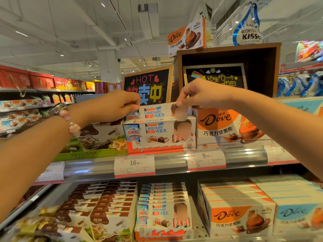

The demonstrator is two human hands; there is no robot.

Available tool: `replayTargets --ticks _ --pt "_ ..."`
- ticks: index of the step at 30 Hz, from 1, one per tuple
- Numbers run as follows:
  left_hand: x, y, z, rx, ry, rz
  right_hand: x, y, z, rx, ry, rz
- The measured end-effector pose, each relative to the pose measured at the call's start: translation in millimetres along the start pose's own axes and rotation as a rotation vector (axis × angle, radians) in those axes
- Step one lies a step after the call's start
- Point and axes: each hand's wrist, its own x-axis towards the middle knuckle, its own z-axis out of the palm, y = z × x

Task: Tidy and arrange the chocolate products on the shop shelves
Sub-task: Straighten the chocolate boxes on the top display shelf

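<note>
Pinching a raised Kinder box [157,111] by its ends: left hand [115,103], right hand [197,95].

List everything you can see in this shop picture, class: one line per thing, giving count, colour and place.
Held Kinder box: one, white and blue, raised above the upper shelf stack.
Kinder stack: a few, white and blue, upper shelf, middle.
Orange Dove boxes: at least one, upper shelf, right.
Cow boxes: brown and green, upper shelf, left.
Price tags: four in view, white and red, shelf edge.
Lower Kinder row: many, lower shelf, middle.
Lower Dove boxes: orange, beside blue ones, lower right.
Chalkboard signs: two, black, behind.
Left hand: fingers on the box's left end.
Right hand: fingers on its right end.
</note>
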Motion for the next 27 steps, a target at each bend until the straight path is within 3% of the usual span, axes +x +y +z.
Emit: replayTargets --ticks 13,27 --pt "-0.2 -2.6 0.6 0.010 0.017 -0.006 -1.0 2.2 1.1 0.064 -0.031 0.025" --pt "-0.4 -3.0 -1.3 -0.042 -0.022 -0.024 -1.6 -2.2 4.4 -0.026 -0.062 0.062"
